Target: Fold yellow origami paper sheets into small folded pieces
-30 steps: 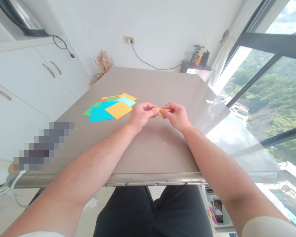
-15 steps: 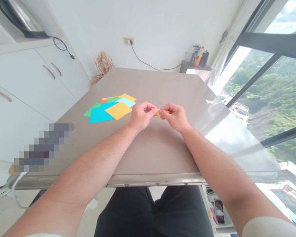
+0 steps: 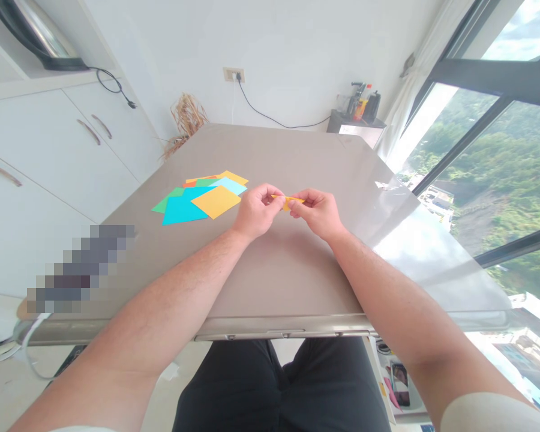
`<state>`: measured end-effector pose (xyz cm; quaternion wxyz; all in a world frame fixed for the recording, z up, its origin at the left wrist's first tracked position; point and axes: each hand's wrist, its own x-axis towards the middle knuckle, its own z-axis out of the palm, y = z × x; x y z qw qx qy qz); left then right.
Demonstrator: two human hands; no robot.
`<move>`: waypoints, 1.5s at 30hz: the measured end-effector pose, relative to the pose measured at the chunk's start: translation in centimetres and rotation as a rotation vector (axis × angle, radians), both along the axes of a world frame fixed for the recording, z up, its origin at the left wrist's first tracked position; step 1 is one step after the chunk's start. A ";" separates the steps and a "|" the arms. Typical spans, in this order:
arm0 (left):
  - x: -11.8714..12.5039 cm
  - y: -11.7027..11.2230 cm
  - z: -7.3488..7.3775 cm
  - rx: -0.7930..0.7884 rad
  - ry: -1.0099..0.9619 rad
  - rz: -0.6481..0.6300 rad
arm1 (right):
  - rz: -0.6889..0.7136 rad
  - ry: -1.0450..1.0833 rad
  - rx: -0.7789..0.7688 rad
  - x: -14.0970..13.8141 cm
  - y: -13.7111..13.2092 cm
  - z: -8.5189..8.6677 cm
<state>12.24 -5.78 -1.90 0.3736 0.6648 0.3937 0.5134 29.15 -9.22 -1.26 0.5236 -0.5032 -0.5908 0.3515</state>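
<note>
A small folded piece of yellow paper (image 3: 287,203) is held between my hands above the table. My left hand (image 3: 258,210) pinches its left side between thumb and fingers. At its right side, my right hand (image 3: 317,211) grips it with the thumb in front. Much of the paper is hidden behind the fingertips, so its full shape does not show. Left of my left hand, a flat yellow sheet (image 3: 216,201) overlaps a blue sheet (image 3: 182,206). Green sheets, a pale blue sheet (image 3: 230,186) and orange and yellow ones lie behind them.
The grey-brown table (image 3: 288,276) spans the space before me, its front edge near my lap. White cupboards (image 3: 36,156) stand at left, windows at right. A small dark cabinet (image 3: 357,122) with bottles is beyond the far right corner. A blurred-out object (image 3: 83,270) lies at the left edge.
The fingers of my right hand have shifted slightly left and up on the yellow paper. More of the paper's top edge shows between the hands. The loose sheets have not moved.
</note>
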 end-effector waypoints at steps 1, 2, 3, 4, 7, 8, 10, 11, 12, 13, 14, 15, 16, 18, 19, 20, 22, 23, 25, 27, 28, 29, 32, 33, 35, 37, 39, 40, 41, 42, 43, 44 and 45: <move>0.0 0.0 0.0 0.005 -0.001 0.002 | 0.001 0.010 -0.001 0.0 0.0 0.0; 0.0 0.0 -0.1 0.011 0.001 0.001 | 0.003 0.018 0.000 0.1 0.0 0.0; 0.0 0.0 -0.1 0.016 0.003 -0.006 | 0.003 0.021 0.000 0.1 0.0 0.0; 0.0 0.0 -0.1 0.018 0.007 -0.020 | 0.002 0.021 0.000 0.1 0.1 0.0; -0.1 0.1 -0.2 0.021 0.030 -0.061 | 0.000 0.018 -0.011 0.1 0.1 0.0; -0.1 0.1 -0.2 0.024 0.038 -0.063 | 0.003 0.022 -0.015 0.1 0.1 0.0; -0.2 0.2 -0.2 0.032 0.048 -0.045 | 0.010 0.029 -0.021 0.1 0.0 0.0; -0.2 0.2 -0.2 0.034 0.049 -0.033 | 0.015 0.031 -0.022 0.1 0.0 0.1; -0.2 0.2 -0.1 0.034 0.050 -0.023 | 0.021 0.032 -0.023 0.2 0.0 0.0; -0.2 0.2 -0.1 0.032 0.051 -0.014 | 0.026 0.032 -0.023 0.2 0.0 0.0; -0.2 0.1 -0.1 0.029 0.052 -0.007 | 0.031 0.031 -0.022 0.2 0.0 0.0; -0.2 0.1 0.0 0.028 0.053 -0.002 | 0.036 0.032 -0.022 0.2 0.0 0.0; -0.2 0.1 0.0 0.028 0.055 0.000 | 0.040 0.032 -0.022 0.3 0.0 0.0; -0.2 0.1 0.0 0.029 0.057 0.003 | 0.044 0.033 -0.022 0.3 0.0 0.0; -0.2 0.1 0.0 0.031 0.056 0.004 | 0.046 0.034 -0.021 0.3 0.0 0.0; -0.2 0.1 -0.1 0.032 0.053 0.005 | 0.047 0.037 -0.019 0.3 0.0 0.0; -0.3 0.2 -0.2 0.033 0.040 0.010 | 0.047 0.050 -0.013 0.3 -0.1 0.1; -0.4 0.3 -0.3 0.032 0.032 0.013 | 0.045 0.057 -0.010 0.3 -0.1 0.2; -0.5 0.5 -0.5 0.032 0.021 0.016 | 0.039 0.065 -0.009 0.3 -0.2 0.3; -0.6 0.7 -0.6 0.037 0.022 0.015 | 0.035 0.070 -0.012 0.2 -0.2 0.4; -0.6 0.8 -0.7 0.041 0.024 0.014 | 0.035 0.075 -0.012 0.2 -0.2 0.4; -0.6 0.9 -0.7 0.044 0.026 0.014 | 0.036 0.078 -0.011 0.2 -0.2 0.4; -0.6 0.9 -0.7 0.051 0.032 0.017 | 0.038 0.077 -0.007 0.3 -0.1 0.3; -0.6 0.9 -0.7 0.051 0.033 0.020 | 0.039 0.075 -0.006 0.3 -0.1 0.3; -0.5 0.8 -0.6 0.049 0.033 0.022 | 0.045 0.076 -0.003 0.3 -0.1 0.2; -0.5 0.8 -0.6 0.048 0.030 0.021 | 0.047 0.079 0.000 0.4 -0.1 0.2; -0.5 0.8 -0.7 0.046 0.024 0.018 | 0.044 0.078 -0.001 0.4 -0.1 0.2; -0.5 0.9 -0.7 0.043 0.017 0.016 | 0.045 0.081 -0.002 0.4 -0.1 0.1; -0.5 0.9 -0.8 0.039 0.006 0.012 | 0.049 0.088 -0.003 0.4 0.0 0.1; -0.5 1.0 -0.8 0.035 -0.007 0.007 | 0.055 0.096 -0.004 0.4 0.0 0.0; -0.5 1.0 -0.9 0.029 -0.020 0.003 | 0.061 0.107 -0.004 0.5 0.0 0.0; -0.5 1.1 -1.0 0.022 -0.033 -0.001 | 0.068 0.118 -0.006 0.5 0.0 0.0; -0.5 1.1 -1.0 0.016 -0.045 -0.007 | 0.075 0.130 -0.007 0.5 0.1 -0.1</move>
